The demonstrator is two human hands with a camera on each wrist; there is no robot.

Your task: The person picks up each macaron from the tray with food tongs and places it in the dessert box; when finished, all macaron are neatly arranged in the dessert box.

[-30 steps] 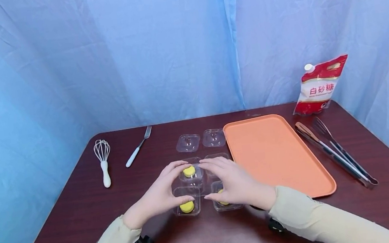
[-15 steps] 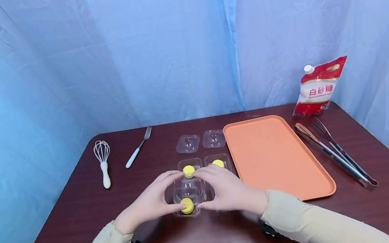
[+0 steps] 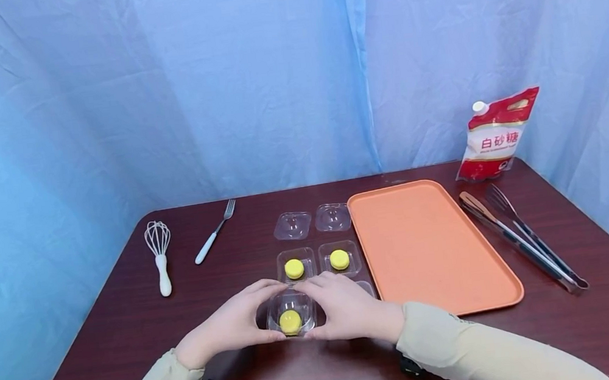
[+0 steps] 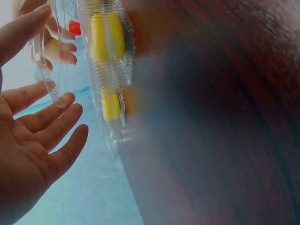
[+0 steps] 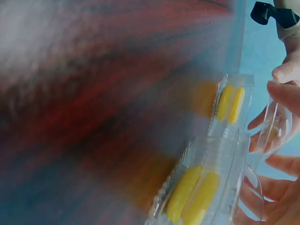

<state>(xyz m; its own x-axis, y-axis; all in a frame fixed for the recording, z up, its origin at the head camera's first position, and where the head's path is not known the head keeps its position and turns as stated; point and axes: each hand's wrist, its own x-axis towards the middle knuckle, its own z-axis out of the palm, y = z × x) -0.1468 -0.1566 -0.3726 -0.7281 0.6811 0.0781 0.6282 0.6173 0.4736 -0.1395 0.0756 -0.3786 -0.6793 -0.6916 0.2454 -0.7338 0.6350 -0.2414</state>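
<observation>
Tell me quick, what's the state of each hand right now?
Left hand: holding one side of a clear lid between thumb and fingers.
Right hand: holding the same lid from the opposite side.

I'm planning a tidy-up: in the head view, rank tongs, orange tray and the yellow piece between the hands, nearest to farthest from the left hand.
From the left hand:
1. Yellow piece: just right, between the hands.
2. Orange tray: farther right.
3. Tongs: right of the tray.
</observation>
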